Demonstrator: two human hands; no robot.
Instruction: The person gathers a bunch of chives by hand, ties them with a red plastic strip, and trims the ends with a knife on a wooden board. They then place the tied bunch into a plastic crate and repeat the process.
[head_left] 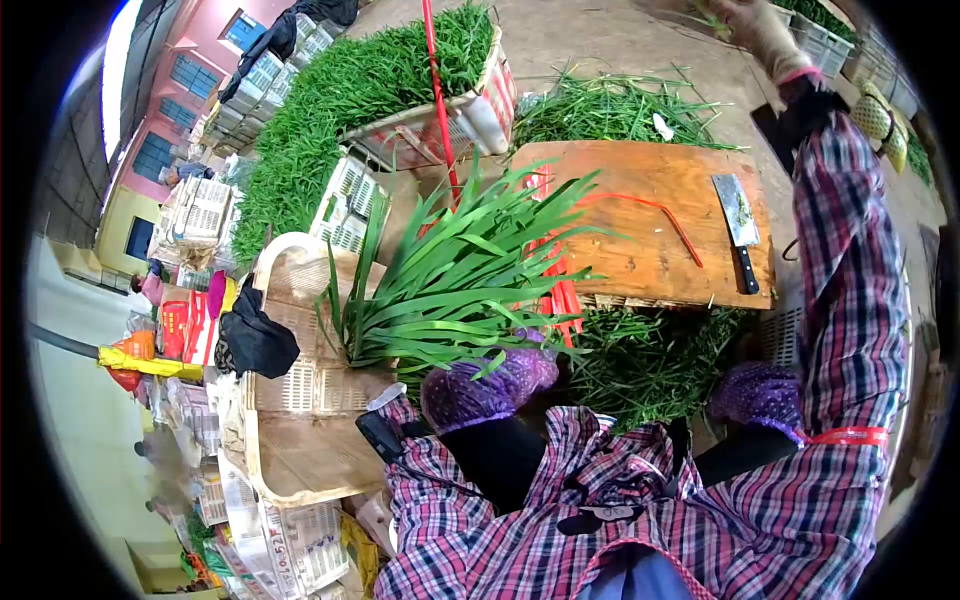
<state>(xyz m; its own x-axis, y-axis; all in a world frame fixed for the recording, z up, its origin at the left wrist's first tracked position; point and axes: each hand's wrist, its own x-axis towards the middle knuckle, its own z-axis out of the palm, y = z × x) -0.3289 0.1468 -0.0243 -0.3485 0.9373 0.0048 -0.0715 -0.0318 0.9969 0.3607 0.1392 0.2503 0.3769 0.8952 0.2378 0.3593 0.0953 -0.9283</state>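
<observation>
A large bunch of long flat green leaves (450,270), like garlic chives or leeks, spreads from over a plastic crate (330,470) towards the board. My left sleeve (410,425) ends by the base of this bunch. My left hand is hidden there, so its grip does not show. At the top right edge, my right arm reaches far out. My right hand (745,25) is blurred, with some green bits beside it; its fingers cannot be made out. On the wooden board (640,200) lies a cleaver (738,215) with a black handle, apart from both hands.
Cut greens (650,365) lie below the board between my knees, and more greens (620,110) lie on the floor behind it. A crate heaped with greens (400,80) stands at the back left. A red pole (437,90) rises beside it. A black bag (258,335) sits by the left crate.
</observation>
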